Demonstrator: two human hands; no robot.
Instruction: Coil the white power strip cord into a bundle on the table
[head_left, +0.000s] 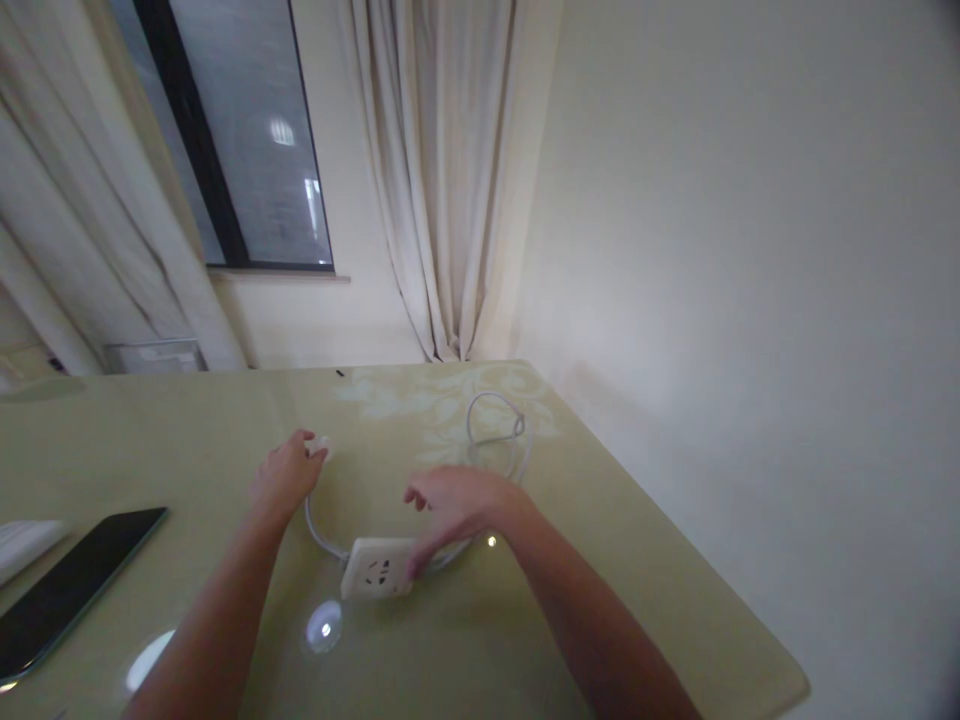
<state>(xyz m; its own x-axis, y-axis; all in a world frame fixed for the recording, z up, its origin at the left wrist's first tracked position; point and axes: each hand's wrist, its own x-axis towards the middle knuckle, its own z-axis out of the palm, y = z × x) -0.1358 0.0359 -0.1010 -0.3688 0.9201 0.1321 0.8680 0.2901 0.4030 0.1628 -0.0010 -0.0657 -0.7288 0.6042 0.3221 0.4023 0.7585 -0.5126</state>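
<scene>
One plug [319, 444] in left hand [283, 478]; right hand [450, 508] touches socket [375, 572].

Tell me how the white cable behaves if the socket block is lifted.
Likely floppy: the cable lies in loose loops on the table, so it should sag. Its plug, pinched by the left hand, would tug. The rigid-looking socket block should drag it along.

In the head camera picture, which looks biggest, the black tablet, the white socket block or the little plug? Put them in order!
1. black tablet (nearer the camera, so partly unsure)
2. white socket block
3. plug in the left hand, mostly hidden
</scene>
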